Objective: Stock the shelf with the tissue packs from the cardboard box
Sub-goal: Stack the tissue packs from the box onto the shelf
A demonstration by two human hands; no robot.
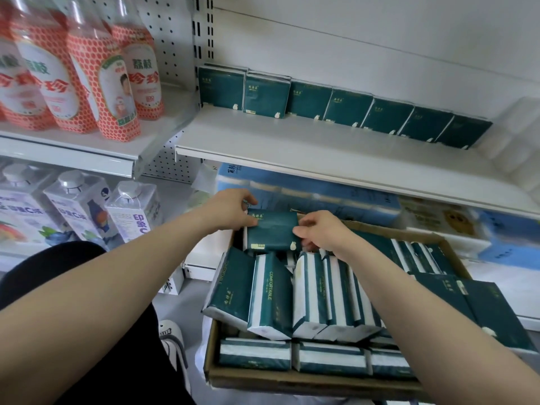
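A cardboard box (292, 382) on the floor holds several dark green tissue packs, some upright, some flat. At its far end one green tissue pack (270, 233) is lifted upright above the others. My left hand (232, 210) grips its left edge, thumb on the front. My right hand (317, 230) pinches its right edge. On the white shelf (292, 147) above, a row of several matching green packs (344, 108) stands against the back wall.
Red-labelled bottles (87, 80) fill the upper left shelf, white cartons (79, 204) the shelf below. Blue paper-roll bundles (306, 190) lie under the tissue shelf. White rolls (517, 135) sit at the shelf's right end. My dark-clothed knee (58, 267) and shoe (172, 337) are left of the box.
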